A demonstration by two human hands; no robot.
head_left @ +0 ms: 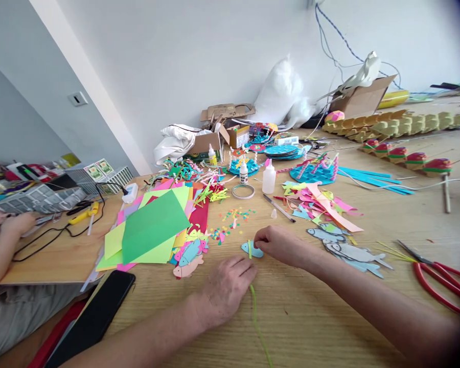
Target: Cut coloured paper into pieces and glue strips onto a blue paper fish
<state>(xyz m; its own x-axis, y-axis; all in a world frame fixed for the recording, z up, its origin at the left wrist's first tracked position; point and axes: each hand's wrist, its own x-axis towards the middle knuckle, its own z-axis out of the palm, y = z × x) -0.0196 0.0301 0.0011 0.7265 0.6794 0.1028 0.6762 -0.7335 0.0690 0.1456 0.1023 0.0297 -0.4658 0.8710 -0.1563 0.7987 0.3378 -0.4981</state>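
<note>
A small blue paper fish (256,251) lies on the wooden table in front of me, a yellow-green strip (254,312) across its body. From the fish, this strip runs under my left fingers and on toward the table's near edge. My left hand (230,286) rests low on the table, its fingers bent together over the strip; the fingertips are partly hidden. My right hand (276,244) is closed in a pinch at the fish's tail end. Paper fish cut-outs (189,255) lie to the left, and grey-blue fish cut-outs (348,250) lie to the right.
Coloured paper sheets (155,225) are stacked at left, near a black phone (99,312). Red-handled scissors (437,271) lie at right. Glue bottles (269,178), a tape roll (243,191), a pen (279,208) and paper scraps (322,199) stand or lie ahead. Another person's hands (11,225) are at far left.
</note>
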